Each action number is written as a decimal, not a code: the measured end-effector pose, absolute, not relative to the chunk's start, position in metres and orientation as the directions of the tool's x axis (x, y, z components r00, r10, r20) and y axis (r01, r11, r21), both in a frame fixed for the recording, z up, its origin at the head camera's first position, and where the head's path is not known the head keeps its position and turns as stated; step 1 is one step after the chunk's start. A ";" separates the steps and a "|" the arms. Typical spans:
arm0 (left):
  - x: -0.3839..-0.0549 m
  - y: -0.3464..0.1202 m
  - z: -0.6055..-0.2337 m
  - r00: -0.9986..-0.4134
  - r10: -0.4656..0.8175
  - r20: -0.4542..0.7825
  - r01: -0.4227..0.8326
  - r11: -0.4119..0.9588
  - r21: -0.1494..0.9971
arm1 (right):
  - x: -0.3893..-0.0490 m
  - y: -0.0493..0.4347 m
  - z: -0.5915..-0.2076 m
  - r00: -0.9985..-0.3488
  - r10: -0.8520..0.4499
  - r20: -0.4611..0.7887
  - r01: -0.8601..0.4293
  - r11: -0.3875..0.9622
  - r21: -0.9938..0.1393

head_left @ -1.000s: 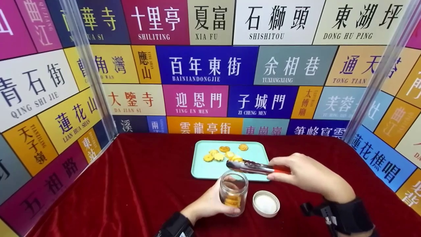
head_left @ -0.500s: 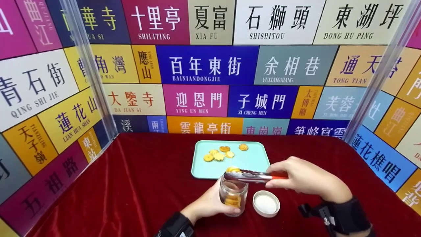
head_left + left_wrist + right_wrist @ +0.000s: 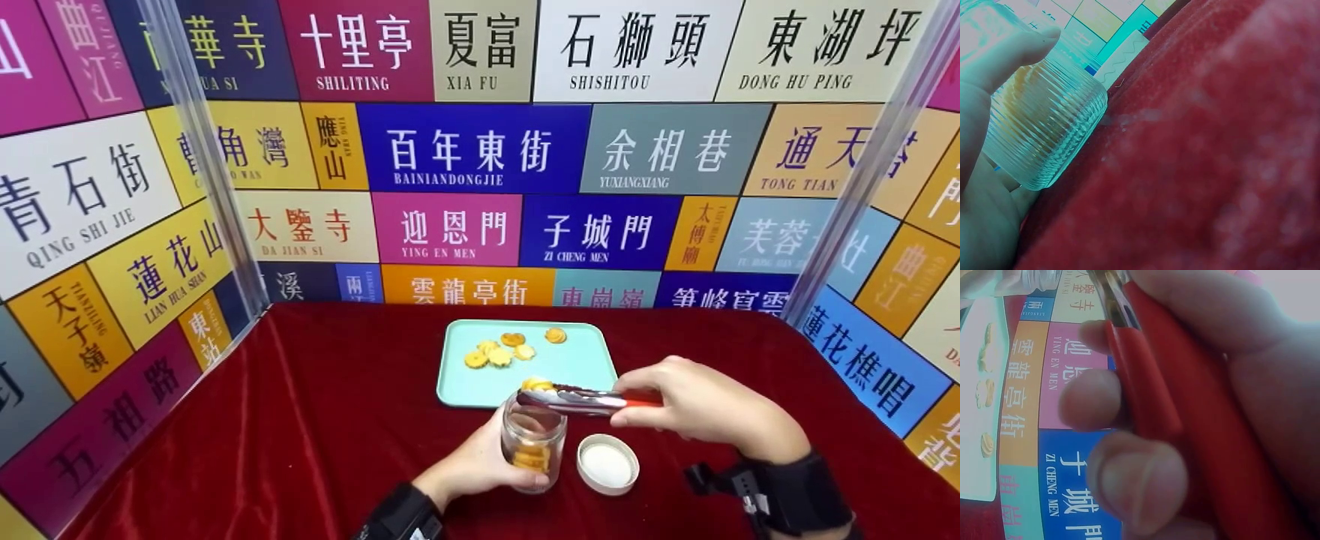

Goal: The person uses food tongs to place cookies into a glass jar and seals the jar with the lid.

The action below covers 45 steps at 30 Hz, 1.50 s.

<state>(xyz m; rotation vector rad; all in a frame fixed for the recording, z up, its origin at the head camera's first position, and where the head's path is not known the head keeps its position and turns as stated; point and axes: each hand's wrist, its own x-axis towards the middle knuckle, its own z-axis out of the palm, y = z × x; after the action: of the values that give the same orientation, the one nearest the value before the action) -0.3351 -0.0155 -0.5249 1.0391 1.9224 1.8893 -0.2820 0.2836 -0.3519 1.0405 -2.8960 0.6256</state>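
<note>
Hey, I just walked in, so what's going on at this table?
Someone is handling cookies with tongs and a jar. Their left hand holds the glass jar, which has some cookies inside. Their right hand grips the tongs, with at least one cookie at the jar's mouth. More lie on the green tray, and the lid is off, beside the jar.

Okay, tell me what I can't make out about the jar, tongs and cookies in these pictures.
How many cookies the jar holds: left wrist view, blurred by ridged glass.
How many cookies the tongs grip: head view, too small and partly covered by the tongs.
The tongs' tips: right wrist view, cut off by the top edge.
Part of the tray: right wrist view, cut off by the left edge.
</note>
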 end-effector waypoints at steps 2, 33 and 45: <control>-0.335 -0.016 -0.525 -0.712 0.636 0.298 0.310 -0.097 0.946 | -0.282 0.284 -0.351 -0.782 -0.610 0.127 -0.607 0.700 -0.375; -0.336 -0.016 -0.525 -0.743 0.628 0.231 0.259 -0.048 0.965 | -0.282 0.284 -0.350 -0.855 -0.499 0.141 -0.516 0.794 -0.322; -0.335 -0.016 -0.525 -0.714 0.640 0.284 0.279 -0.111 0.954 | -0.284 0.284 -0.351 -0.858 -0.496 0.134 -0.510 0.790 -0.340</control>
<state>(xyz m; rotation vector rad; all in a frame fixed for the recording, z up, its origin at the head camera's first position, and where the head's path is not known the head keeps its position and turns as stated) -0.3353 -0.0160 -0.5246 1.0198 1.8878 1.9000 -0.2843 0.2838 -0.3506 0.8256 -2.9369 0.5746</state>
